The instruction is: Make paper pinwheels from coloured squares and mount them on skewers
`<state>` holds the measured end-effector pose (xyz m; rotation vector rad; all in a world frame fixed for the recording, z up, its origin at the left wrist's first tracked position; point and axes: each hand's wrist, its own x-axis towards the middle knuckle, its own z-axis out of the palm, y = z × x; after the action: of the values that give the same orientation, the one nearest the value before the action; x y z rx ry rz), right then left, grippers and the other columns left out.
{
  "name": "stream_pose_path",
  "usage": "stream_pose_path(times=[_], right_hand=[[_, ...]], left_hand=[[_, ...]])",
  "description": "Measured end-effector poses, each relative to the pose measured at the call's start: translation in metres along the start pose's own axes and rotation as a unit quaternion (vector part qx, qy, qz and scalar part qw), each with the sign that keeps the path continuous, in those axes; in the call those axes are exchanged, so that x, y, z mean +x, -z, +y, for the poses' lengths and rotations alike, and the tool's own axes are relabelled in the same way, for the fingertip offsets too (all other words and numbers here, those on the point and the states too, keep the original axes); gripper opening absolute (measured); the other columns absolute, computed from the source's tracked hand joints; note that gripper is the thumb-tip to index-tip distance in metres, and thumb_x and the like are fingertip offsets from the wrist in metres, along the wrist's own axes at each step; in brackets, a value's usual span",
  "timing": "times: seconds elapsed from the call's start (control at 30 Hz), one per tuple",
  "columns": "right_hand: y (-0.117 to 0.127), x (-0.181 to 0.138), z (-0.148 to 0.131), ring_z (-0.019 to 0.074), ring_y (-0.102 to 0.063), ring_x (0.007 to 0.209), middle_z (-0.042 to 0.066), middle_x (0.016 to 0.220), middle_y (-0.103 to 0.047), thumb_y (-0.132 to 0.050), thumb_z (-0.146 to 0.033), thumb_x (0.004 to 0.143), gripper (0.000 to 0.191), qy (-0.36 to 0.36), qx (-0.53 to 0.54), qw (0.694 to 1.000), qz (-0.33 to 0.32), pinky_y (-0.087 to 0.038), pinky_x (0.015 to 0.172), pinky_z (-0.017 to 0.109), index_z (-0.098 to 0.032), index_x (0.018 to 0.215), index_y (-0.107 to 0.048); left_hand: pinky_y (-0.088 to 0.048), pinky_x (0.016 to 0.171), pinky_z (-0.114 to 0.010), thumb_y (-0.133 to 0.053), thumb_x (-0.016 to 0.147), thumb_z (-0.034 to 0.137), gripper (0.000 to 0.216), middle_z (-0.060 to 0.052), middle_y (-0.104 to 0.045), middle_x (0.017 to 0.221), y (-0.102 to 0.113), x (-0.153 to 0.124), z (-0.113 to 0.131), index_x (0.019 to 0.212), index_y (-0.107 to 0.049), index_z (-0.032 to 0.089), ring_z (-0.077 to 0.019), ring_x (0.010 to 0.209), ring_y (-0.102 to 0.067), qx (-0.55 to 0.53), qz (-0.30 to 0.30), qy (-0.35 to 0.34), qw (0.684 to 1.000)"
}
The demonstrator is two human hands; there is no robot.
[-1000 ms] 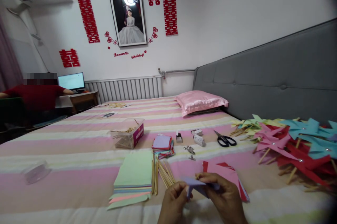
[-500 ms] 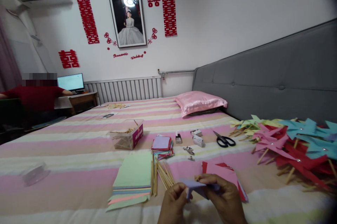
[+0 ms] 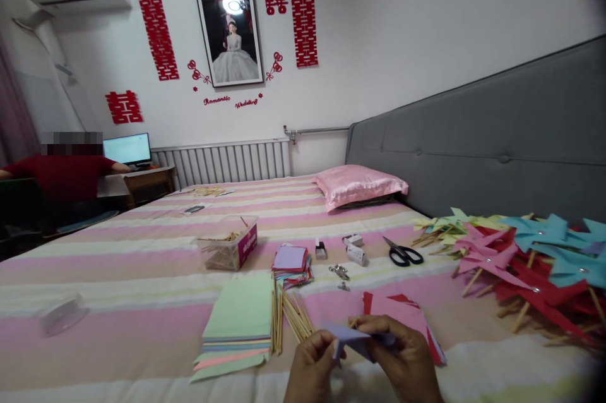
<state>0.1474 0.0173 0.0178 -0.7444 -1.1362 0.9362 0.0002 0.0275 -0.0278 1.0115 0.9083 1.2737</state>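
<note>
Low in the head view, my left hand [image 3: 312, 359] pinches one edge of a folded purple sheet of paper [image 3: 349, 335]. My right hand [image 3: 404, 352] grips the other side of it, thumb and fingers closed. The fingers hide part of the folds. Just behind the right hand lies a fan of pink and red paper sheets [image 3: 402, 309]. Thin wooden sticks [image 3: 294, 314] rest on the bed to the left of my hands, alongside a stack of pale green and other coloured paper [image 3: 241, 311].
Finished paper pinwheels [image 3: 534, 264] are heaped at the right. Behind my hands are scissors [image 3: 401, 254], small metal pieces [image 3: 339, 271], little boxes [image 3: 356, 254], small coloured squares [image 3: 291, 259] and a clear tub [image 3: 227, 248] of sticks. A person in red [image 3: 71, 175] sits at a desk.
</note>
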Motion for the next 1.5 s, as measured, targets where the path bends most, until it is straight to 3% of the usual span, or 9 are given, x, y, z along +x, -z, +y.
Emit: stream_pose_path(times=[0.17,0.33,0.67,1.0,1.23,1.5], right_hand=[[0.0,0.002,-0.003,0.0234,-0.069,0.069,0.007,0.07,-0.074,-0.074,-0.024,0.061,0.005,-0.001,0.002,0.999,-0.035,-0.058,0.061,0.027,-0.02,0.062,-0.07],[-0.004,0.0,-0.006,0.0207,-0.069,0.067,0.005,0.068,-0.073,-0.075,-0.028,0.06,0.009,-0.01,0.033,0.999,0.002,-0.056,0.059,0.023,-0.021,0.06,-0.069],[-0.005,-0.001,-0.01,0.0219,-0.068,0.067,0.007,0.069,-0.073,-0.074,-0.032,0.061,0.015,-0.026,0.033,0.999,-0.009,-0.057,0.058,0.027,-0.019,0.06,-0.067],[-0.006,-0.001,-0.007,0.0151,-0.064,0.056,0.004,0.065,-0.072,-0.076,-0.027,0.059,0.012,-0.048,0.093,0.995,-0.003,-0.05,0.048,0.018,-0.019,0.059,-0.067],[-0.002,0.0,-0.001,0.0184,-0.064,0.062,0.004,0.068,-0.07,-0.075,-0.027,0.059,0.016,-0.045,0.077,0.996,0.008,-0.05,0.052,0.022,-0.018,0.061,-0.062],[-0.003,0.002,-0.004,0.0108,-0.053,0.05,-0.007,0.053,-0.056,-0.077,-0.022,0.055,0.027,-0.103,0.085,0.991,-0.005,-0.044,0.05,0.018,-0.02,0.07,-0.055]], left_hand=[[-0.029,0.058,-0.022,-0.072,0.06,0.039,0.029,0.001,-0.055,0.056,0.002,0.0,-0.002,0.06,-0.063,0.012,-0.0094,0.055,-0.042,0.003,-0.002,-0.001,1.0],[-0.029,0.057,-0.021,-0.072,0.06,0.04,0.029,0.001,-0.056,0.056,0.0,0.0,0.001,0.062,-0.064,0.012,-0.0091,0.055,-0.041,0.005,0.004,-0.01,1.0],[-0.028,0.055,-0.021,-0.074,0.058,0.039,0.026,0.002,-0.056,0.052,-0.007,-0.003,0.012,0.059,-0.067,0.014,-0.0084,0.052,-0.039,-0.001,0.013,-0.028,1.0],[-0.029,0.055,-0.02,-0.076,0.053,0.039,0.025,0.002,-0.056,0.051,-0.012,-0.006,0.016,0.058,-0.069,0.015,-0.0082,0.051,-0.039,-0.021,0.027,-0.031,0.999],[-0.03,0.055,-0.021,-0.078,0.051,0.035,0.025,0.001,-0.057,0.05,-0.013,-0.007,0.016,0.057,-0.069,0.013,-0.0093,0.051,-0.043,-0.023,0.018,-0.029,0.999],[-0.028,0.054,-0.021,-0.079,0.05,0.032,0.023,0.002,-0.054,0.049,-0.013,-0.007,0.012,0.056,-0.068,0.013,-0.0084,0.051,-0.039,-0.029,0.006,-0.02,0.999]])
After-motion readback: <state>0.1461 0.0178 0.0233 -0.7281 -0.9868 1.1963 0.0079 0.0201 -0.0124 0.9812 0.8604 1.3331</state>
